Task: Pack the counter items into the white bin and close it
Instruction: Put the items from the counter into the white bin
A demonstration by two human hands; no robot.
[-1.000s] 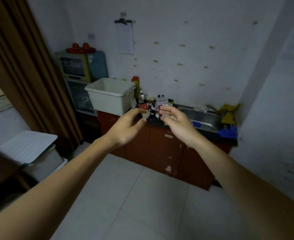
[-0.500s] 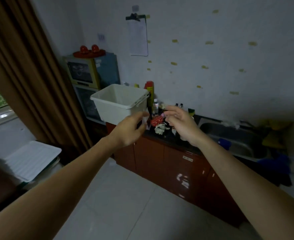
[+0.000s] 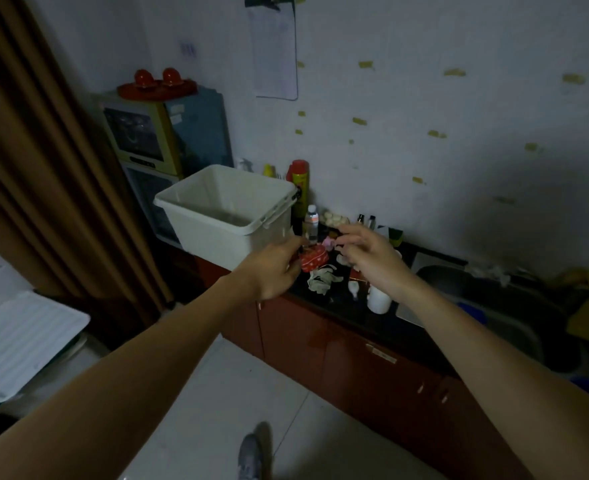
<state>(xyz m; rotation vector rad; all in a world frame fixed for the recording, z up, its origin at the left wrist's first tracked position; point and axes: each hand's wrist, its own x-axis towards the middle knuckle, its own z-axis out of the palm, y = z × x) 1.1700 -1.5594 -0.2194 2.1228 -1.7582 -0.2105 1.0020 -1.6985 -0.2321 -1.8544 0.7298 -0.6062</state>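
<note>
The open white bin (image 3: 196,211) stands at the left end of the dark counter (image 3: 383,327). Beside it lie a red pouch (image 3: 317,259), a small water bottle (image 3: 311,221), a red-capped yellow can (image 3: 299,188), pale crumpled strips (image 3: 322,280) and a white cup (image 3: 378,300). My left hand (image 3: 272,268) hovers in front of the pouch with loosely curled fingers, holding nothing I can see. My right hand (image 3: 369,254) hangs over the items with relaxed fingers, also holding nothing. The white lid (image 3: 19,337) lies apart at the far left.
A steel sink (image 3: 487,296) with yellow and blue cloths fills the counter's right side. A small cabinet (image 3: 161,140) with a red tray stands behind the bin, beside a brown curtain (image 3: 43,168). Red-brown cupboard doors (image 3: 355,368) run below; my shoe (image 3: 249,455) is on the tiled floor.
I have stepped closer to the counter, so the bin and items appear larger. My hands, nearly touching a second ago, have drawn slightly apart over the items.
</note>
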